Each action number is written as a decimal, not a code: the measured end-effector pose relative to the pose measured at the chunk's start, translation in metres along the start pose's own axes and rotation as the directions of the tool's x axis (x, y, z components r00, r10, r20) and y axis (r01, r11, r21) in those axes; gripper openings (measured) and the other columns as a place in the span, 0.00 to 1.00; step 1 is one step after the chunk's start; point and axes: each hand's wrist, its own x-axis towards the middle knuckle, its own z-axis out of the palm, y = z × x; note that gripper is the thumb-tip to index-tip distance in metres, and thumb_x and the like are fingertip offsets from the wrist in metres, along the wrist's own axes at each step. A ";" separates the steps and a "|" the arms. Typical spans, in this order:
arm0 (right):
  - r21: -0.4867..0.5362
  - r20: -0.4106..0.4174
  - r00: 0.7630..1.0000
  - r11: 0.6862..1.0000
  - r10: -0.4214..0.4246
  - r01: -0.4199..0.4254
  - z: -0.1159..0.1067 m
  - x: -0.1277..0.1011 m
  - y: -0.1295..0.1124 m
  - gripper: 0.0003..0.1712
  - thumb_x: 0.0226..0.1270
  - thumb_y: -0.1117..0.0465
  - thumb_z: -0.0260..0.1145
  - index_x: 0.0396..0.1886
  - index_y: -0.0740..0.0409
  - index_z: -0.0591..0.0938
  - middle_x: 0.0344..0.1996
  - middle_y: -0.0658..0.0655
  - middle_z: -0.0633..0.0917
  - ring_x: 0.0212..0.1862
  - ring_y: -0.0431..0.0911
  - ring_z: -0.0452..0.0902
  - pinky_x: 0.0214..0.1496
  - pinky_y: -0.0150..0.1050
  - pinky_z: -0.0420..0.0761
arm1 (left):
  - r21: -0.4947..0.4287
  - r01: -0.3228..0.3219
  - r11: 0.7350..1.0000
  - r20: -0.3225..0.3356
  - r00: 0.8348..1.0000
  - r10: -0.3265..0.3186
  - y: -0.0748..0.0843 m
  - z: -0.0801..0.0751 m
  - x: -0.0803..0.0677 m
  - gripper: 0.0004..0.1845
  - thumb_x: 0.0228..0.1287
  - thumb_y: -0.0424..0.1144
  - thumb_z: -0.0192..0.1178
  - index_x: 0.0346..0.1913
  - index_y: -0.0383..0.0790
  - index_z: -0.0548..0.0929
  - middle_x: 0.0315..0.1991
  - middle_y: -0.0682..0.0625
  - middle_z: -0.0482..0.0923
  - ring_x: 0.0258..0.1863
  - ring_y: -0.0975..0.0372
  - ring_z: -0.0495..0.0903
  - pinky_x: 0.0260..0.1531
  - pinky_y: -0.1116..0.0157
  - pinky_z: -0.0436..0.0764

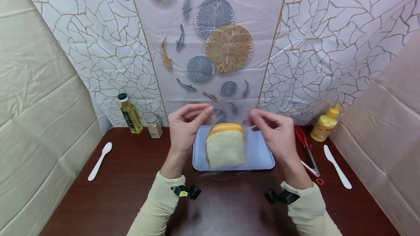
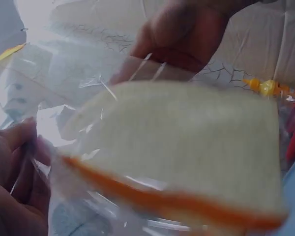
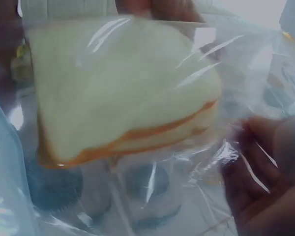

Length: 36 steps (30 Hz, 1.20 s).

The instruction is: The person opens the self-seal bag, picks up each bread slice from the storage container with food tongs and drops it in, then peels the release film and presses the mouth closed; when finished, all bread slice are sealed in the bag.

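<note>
Fingertips [image 1: 207, 114] of left hand [image 1: 185, 128] and right hand [image 1: 275, 134] pinching opposite top edges of clear plastic bag [image 3: 201, 162], held taut above blue tray [image 1: 262, 156]. Inside bag, sandwich [image 1: 225, 145] of white bread with orange filling, standing on edge, hanging just over tray's middle. Thin film gripped only at corners, wrist views showing creased plastic bunched between thumb and fingers on each side.

Likely risks, judged from grip: film slipping from one pinch and sandwich swinging sideways off tray; slices sliding apart and filling shifting if bag tilts; thin plastic tearing under uneven pull.

Left of tray: oil bottle [image 1: 130, 114] and small shaker [image 1: 154, 126] against backdrop, white spoon [image 1: 100, 161] further left. Right of tray: red-handled tongs [image 1: 306, 150] just beside it, close under right wrist and easily knocked by a dropped elbow; white knife [image 1: 337, 166] beyond; mustard bottle [image 1: 325, 124] behind.
</note>
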 end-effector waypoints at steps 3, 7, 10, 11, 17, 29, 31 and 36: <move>0.053 -0.121 0.992 0.998 -0.037 0.044 -0.010 0.004 -0.005 0.10 0.75 0.66 0.74 0.49 0.69 0.92 0.31 0.51 0.94 0.27 0.39 0.88 0.32 0.30 0.88 | -0.015 -0.053 0.998 -0.105 0.993 0.051 0.007 -0.006 0.004 0.10 0.65 0.28 0.77 0.46 0.25 0.91 0.36 0.45 0.95 0.30 0.57 0.94 0.32 0.62 0.91; 0.065 -0.122 0.990 0.994 -0.074 0.083 -0.016 0.003 -0.014 0.09 0.73 0.70 0.74 0.48 0.72 0.92 0.29 0.51 0.93 0.26 0.39 0.88 0.31 0.29 0.87 | -0.007 -0.079 0.997 -0.131 0.988 0.077 0.014 -0.007 0.005 0.10 0.65 0.29 0.77 0.46 0.27 0.91 0.36 0.45 0.95 0.31 0.58 0.94 0.34 0.61 0.92; 0.065 -0.084 0.993 0.994 -0.079 0.085 -0.015 0.002 -0.018 0.09 0.74 0.69 0.73 0.48 0.71 0.91 0.33 0.52 0.94 0.31 0.40 0.90 0.35 0.31 0.89 | 0.002 -0.076 0.997 -0.096 0.992 0.076 0.015 -0.003 0.003 0.10 0.65 0.31 0.77 0.46 0.28 0.91 0.36 0.44 0.95 0.33 0.56 0.95 0.36 0.58 0.92; 0.061 -0.077 0.994 0.995 -0.078 0.083 -0.014 0.002 -0.018 0.09 0.75 0.68 0.73 0.48 0.71 0.91 0.34 0.53 0.94 0.33 0.41 0.91 0.37 0.31 0.90 | 0.007 -0.073 0.997 -0.090 0.993 0.073 0.015 -0.003 0.003 0.11 0.65 0.31 0.78 0.46 0.28 0.91 0.36 0.44 0.94 0.33 0.56 0.95 0.36 0.58 0.93; 0.114 -0.112 0.991 0.990 -0.071 0.084 -0.017 0.003 -0.017 0.11 0.76 0.69 0.71 0.51 0.73 0.89 0.38 0.56 0.94 0.34 0.42 0.90 0.37 0.31 0.89 | 0.002 -0.011 1.000 -0.127 0.992 0.011 0.011 -0.007 0.005 0.11 0.65 0.31 0.77 0.46 0.28 0.91 0.36 0.45 0.95 0.34 0.56 0.95 0.37 0.58 0.93; 0.164 -0.226 0.971 0.980 -0.073 0.112 -0.022 0.006 -0.016 0.12 0.74 0.68 0.73 0.50 0.75 0.89 0.37 0.56 0.95 0.25 0.40 0.82 0.24 0.28 0.81 | -0.106 0.267 0.958 0.192 0.951 -0.244 0.002 -0.031 0.011 0.24 0.67 0.18 0.68 0.65 0.26 0.83 0.58 0.32 0.88 0.51 0.53 0.94 0.53 0.58 0.91; 0.174 -0.221 0.972 0.978 -0.075 0.115 -0.023 0.007 -0.015 0.12 0.74 0.69 0.73 0.50 0.76 0.89 0.37 0.56 0.95 0.26 0.39 0.84 0.25 0.27 0.81 | -0.085 0.310 0.947 0.230 0.931 -0.284 0.001 -0.035 0.012 0.25 0.67 0.20 0.70 0.67 0.28 0.83 0.62 0.32 0.86 0.54 0.53 0.93 0.56 0.59 0.90; 0.168 -0.183 0.981 0.981 -0.062 0.093 -0.027 0.007 -0.012 0.13 0.75 0.68 0.72 0.51 0.76 0.88 0.37 0.55 0.95 0.32 0.41 0.89 0.29 0.28 0.84 | -0.027 0.347 0.938 0.262 0.908 -0.328 -0.003 -0.041 0.013 0.17 0.67 0.24 0.73 0.58 0.28 0.89 0.66 0.38 0.86 0.61 0.54 0.90 0.60 0.61 0.88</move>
